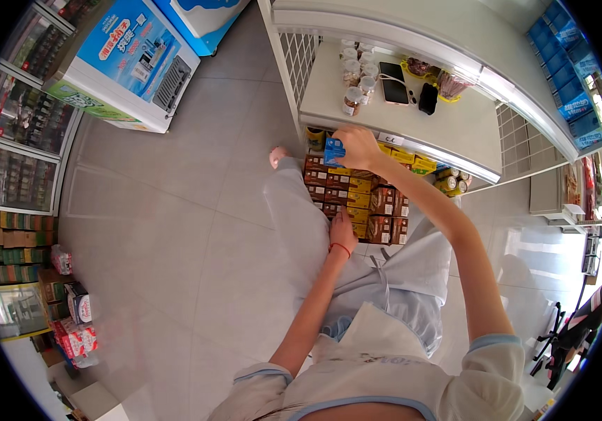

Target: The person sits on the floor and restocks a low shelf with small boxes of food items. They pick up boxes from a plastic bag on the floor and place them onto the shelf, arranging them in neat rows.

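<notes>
My right hand [355, 147] grips a small blue carton [334, 152] at the front edge of the low shelf level, just under the upper shelf board. Below it, my left hand [342, 231] rests with its fingers on the brown cartons [336, 196] of a stacked block between my legs; whether it grips one cannot be told. Yellow cartons [358, 200] run down the middle of this block, and larger brown cartons [380, 229] stand on its right side. More yellow cartons [402, 156] sit behind my right forearm, partly hidden, with yellow cans [446, 183] to their right.
The white shelf board [327, 100] overhangs the low level and holds lidded jars [353, 101], a smartphone [394, 83] and a black pouch [428, 99]. A wire mesh side panel [296, 63] borders it. A chest freezer [122, 63] stands at upper left. Packaged goods [74, 337] line the left.
</notes>
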`<state>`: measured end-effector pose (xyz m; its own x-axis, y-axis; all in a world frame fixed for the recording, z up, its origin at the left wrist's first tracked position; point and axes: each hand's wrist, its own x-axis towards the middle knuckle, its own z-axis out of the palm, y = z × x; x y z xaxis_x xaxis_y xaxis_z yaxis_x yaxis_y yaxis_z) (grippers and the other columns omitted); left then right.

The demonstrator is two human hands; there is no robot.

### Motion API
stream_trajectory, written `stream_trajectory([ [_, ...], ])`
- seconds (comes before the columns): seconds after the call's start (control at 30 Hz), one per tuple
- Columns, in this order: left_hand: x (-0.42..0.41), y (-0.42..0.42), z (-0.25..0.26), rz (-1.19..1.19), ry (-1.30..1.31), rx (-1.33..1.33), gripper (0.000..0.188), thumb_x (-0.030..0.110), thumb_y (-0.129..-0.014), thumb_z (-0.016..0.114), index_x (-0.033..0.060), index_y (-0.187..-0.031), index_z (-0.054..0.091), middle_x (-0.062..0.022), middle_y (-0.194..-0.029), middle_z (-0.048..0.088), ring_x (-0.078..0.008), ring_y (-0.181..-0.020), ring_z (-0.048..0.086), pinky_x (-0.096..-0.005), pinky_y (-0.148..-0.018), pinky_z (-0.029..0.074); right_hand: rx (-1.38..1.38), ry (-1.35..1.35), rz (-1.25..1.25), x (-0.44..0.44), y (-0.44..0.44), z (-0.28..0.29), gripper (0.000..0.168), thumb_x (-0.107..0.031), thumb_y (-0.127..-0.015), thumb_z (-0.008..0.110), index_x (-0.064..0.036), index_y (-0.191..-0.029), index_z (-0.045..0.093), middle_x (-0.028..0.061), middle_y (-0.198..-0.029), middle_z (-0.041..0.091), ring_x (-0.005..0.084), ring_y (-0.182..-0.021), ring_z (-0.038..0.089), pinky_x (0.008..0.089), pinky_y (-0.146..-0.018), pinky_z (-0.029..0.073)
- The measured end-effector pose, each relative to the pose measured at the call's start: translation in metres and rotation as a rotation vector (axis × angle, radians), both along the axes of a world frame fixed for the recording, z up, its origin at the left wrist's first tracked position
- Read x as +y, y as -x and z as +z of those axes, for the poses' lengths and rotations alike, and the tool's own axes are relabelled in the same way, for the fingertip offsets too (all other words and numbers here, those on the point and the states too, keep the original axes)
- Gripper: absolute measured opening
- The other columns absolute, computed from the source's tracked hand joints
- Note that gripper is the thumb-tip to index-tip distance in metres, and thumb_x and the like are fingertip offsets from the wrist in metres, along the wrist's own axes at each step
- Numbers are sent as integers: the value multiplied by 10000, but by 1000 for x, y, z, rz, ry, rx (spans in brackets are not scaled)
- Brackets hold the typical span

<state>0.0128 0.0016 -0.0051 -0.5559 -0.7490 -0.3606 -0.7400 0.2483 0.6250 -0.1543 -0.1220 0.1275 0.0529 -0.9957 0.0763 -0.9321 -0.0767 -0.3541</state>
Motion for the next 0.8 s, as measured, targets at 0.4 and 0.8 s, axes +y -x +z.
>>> stream_trajectory([
  [0.4, 2, 2, -6, -8, 78, 54, 819, 9, -649, 623, -80, -1358, 222, -243, -1202, 446, -387, -1088, 445, -403, -951, 390, 141, -25, 53, 6, -4, -36, 304, -184, -581, 756, -63, -833, 636, 72, -902, 600, 248, -941, 578, 356, -799, 450],
  [0.8, -3, 4, -14, 95, 110, 190, 729, 7, -677, 611, -84, -1323, 285, -203, -1061, 526, -363, -993, 509, -400, -866, 440, 227, -117, 35, 4, -8, -50, 409, -190, -601, 766, -44, -945, 598, 92, -1005, 567, 250, -945, 574, 356, -786, 458],
])
